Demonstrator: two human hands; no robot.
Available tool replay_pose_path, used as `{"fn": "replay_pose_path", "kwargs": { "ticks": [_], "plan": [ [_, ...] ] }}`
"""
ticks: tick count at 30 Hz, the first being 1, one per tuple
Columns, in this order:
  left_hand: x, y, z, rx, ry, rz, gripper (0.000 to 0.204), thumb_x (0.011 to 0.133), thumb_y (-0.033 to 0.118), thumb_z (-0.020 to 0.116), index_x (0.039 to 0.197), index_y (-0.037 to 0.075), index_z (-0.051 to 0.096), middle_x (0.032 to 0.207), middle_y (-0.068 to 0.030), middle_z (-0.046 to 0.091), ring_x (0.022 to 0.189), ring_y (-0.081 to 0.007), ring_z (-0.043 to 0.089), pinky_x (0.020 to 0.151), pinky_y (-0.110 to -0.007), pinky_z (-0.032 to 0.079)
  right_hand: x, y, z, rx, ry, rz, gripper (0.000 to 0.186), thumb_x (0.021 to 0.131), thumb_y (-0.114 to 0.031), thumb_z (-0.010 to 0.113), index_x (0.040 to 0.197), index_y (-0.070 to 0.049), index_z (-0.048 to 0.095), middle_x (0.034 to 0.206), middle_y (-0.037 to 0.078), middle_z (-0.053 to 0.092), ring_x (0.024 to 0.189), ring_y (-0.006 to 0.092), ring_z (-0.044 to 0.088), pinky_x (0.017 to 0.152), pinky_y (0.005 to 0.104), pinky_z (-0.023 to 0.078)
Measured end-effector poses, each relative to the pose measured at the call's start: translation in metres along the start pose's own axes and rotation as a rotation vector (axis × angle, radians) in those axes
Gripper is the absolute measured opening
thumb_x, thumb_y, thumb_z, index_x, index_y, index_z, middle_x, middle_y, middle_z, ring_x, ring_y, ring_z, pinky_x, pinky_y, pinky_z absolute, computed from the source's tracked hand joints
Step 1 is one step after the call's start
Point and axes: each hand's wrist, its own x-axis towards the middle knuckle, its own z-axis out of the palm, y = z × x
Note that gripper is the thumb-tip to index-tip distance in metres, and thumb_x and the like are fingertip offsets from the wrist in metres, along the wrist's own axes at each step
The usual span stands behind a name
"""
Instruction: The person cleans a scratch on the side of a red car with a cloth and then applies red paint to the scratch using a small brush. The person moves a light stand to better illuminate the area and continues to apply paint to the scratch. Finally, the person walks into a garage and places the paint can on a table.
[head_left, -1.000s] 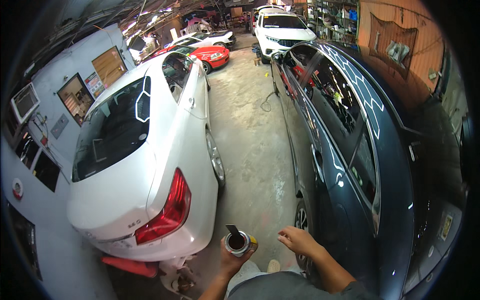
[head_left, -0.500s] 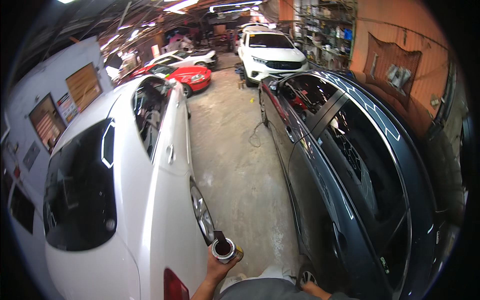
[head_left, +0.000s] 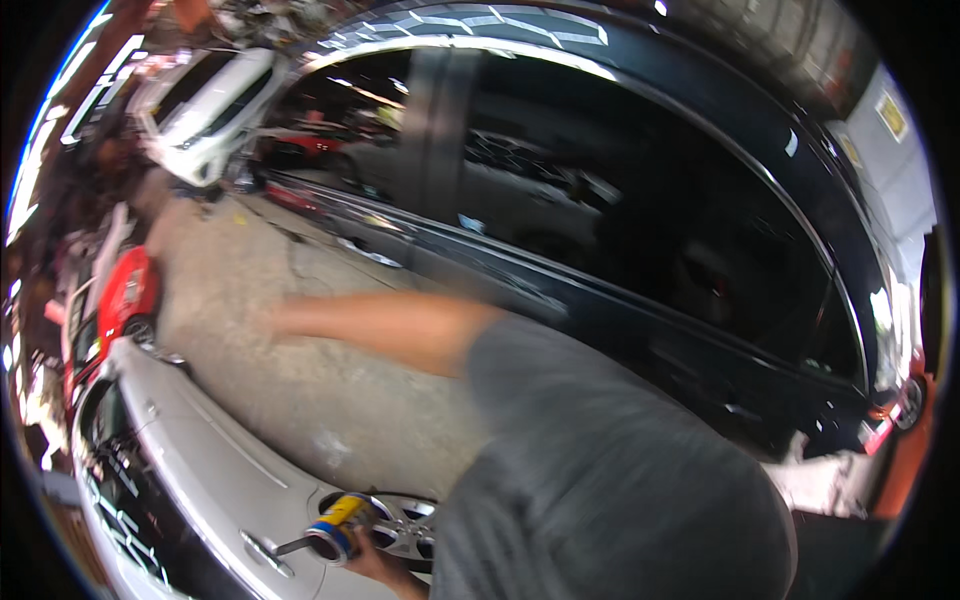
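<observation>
In my left hand (head_left: 372, 563) is a small metal can (head_left: 343, 522) with a yellow and blue label, my fingers closed round its side. A flat dark stick (head_left: 293, 546) juts out of the can's mouth. The can is tilted in this view and lies in front of the white car's wheel (head_left: 408, 528). My right arm stretches out over the floor, its hand (head_left: 275, 318) smeared by motion, so its fingers cannot be made out. No object is discernible in that hand. A grey sleeve covers my upper arm.
A dark car (head_left: 560, 285) with tinted windows stands along one side, a silver-white car (head_left: 200, 440) along the other. Concrete floor (head_left: 250, 390) runs between them. Farther off are a red car (head_left: 128, 290) and a white SUV (head_left: 205, 115). A cable lies by the dark car.
The view has swung right and tilted, so the dark car fills the upper part. My right arm has come up and stretched out. The can stays in my left hand.
</observation>
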Motion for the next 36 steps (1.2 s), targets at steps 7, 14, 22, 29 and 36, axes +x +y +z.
{"fn": "replay_pose_path", "kwargs": {
  "ticks": [7,14,22,29,36],
  "plan": [
    [0.171,-0.034,0.019,0.113,0.068,-0.024,0.077,0.081,-0.004,0.082,0.150,-0.004,0.047,0.143,-0.0186,0.059,0.131,-0.0287,0.060,0.117,-0.044,0.046,0.289,-0.327,-0.004,-0.157,0.034,-0.853,0.030,0.105,-0.023,0.057,0.125,-0.007,0.072,0.124,0.017,0.069,0.109,0.0337,0.066,0.091,0.0501,0.054],
    [0.403,-0.071,0.068,0.019,-0.108,0.087,0.075,0.081,-0.004,0.083,0.148,-0.001,0.049,0.140,-0.0141,0.061,0.127,-0.0251,0.063,0.115,-0.040,0.048,0.545,-0.243,0.044,-0.295,0.092,-0.551,0.035,0.102,-0.022,0.057,0.132,-0.007,0.068,0.138,0.021,0.066,0.123,0.0397,0.064,0.100,0.0556,0.052],
    [0.718,-0.075,0.098,-0.017,-0.121,-0.066,0.081,0.072,0.001,0.090,0.141,0.001,0.047,0.131,-0.0131,0.062,0.122,-0.0249,0.064,0.110,-0.042,0.052,0.344,0.238,0.194,-0.457,-0.566,0.595,0.042,0.106,-0.029,0.050,0.135,-0.005,0.068,0.144,0.023,0.064,0.134,0.0405,0.061,0.111,0.0526,0.049],
    [0.972,-0.129,0.186,0.055,-0.062,0.003,0.083,0.072,0.003,0.093,0.140,0.002,0.044,0.128,-0.0124,0.064,0.119,-0.0234,0.065,0.107,-0.040,0.053,0.431,0.278,0.155,-0.228,-0.838,1.128,0.038,0.105,-0.030,0.052,0.128,-0.004,0.067,0.134,0.025,0.067,0.124,0.0437,0.063,0.103,0.0542,0.050],
    [1.224,-0.169,0.311,0.038,-0.061,0.011,0.080,0.074,0.010,0.096,0.136,0.001,0.046,0.124,-0.0124,0.065,0.114,-0.0216,0.067,0.102,-0.038,0.055,0.880,0.292,0.241,-0.208,-0.628,0.751,0.035,0.104,-0.031,0.055,0.120,-0.002,0.066,0.123,0.028,0.069,0.114,0.0469,0.066,0.096,0.0559,0.052]
  ]
}}
